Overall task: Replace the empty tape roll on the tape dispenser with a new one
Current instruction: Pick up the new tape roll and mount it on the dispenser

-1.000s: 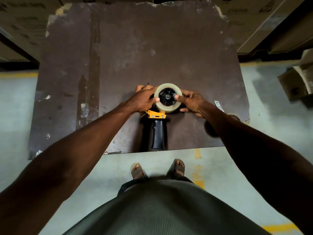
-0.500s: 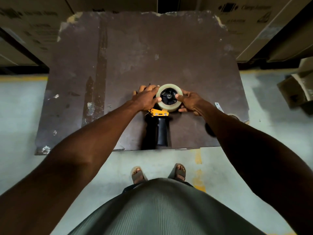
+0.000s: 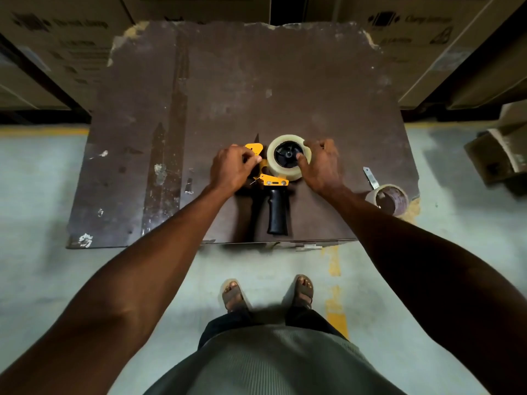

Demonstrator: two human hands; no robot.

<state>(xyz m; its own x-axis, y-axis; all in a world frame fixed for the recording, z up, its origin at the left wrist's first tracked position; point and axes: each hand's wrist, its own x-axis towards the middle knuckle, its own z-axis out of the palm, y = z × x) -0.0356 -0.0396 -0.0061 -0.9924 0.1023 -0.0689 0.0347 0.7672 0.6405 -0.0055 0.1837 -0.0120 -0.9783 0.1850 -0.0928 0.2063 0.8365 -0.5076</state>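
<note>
A yellow tape dispenser [image 3: 271,182] with a black handle [image 3: 277,212] lies flat on the worn brown board [image 3: 328,81]. A clear new tape roll [image 3: 288,157] sits on its black hub. My left hand [image 3: 232,168] pinches the yellow front part of the dispenser, left of the roll. My right hand [image 3: 320,163] grips the roll's right rim, thumb on the inner edge. The empty cardboard tape core [image 3: 389,198] lies on the board's right front corner.
A small metal blade piece [image 3: 370,178] lies beside the empty core. Cardboard boxes [image 3: 413,27] stand behind the board, another box [image 3: 499,155] on the floor at right. The board's front edge is close to my feet [image 3: 268,293].
My left hand slid left off the roll onto the yellow front part, now uncovered. My right hand stays on the roll. The camera view shifted, bringing the empty core into sight.
</note>
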